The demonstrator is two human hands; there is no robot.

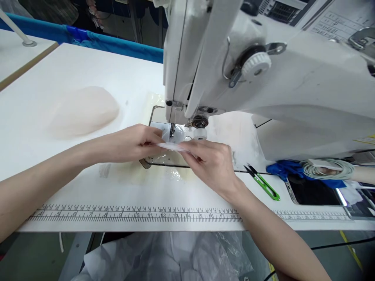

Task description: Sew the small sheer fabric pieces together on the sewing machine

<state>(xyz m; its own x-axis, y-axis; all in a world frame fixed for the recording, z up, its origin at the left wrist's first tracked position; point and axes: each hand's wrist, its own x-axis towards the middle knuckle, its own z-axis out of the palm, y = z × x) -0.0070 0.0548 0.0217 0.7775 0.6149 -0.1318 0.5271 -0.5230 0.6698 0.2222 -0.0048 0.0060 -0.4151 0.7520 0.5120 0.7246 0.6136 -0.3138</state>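
Between my two hands, just in front of the presser foot (172,130), is a small piece of thin white fabric (171,146). My left hand (137,142) pinches its left end with thumb and fingertips. At the other end, my right hand (208,158) has thumb and forefinger closed on it. Both hands hover over the metal needle plate area of the white sewing machine (202,58). A pale, sheer, rounded fabric piece (88,111) lies on the table to the left. Under the machine arm rests more pale fabric (234,134).
Green thread snips (263,183) lie right of my right hand. Beyond them are a dark phone (315,191), blue cloth (279,169) and a coil of pale cord (328,168), with another person's hand by the coil. A printed ruler (140,214) runs along the front table edge.
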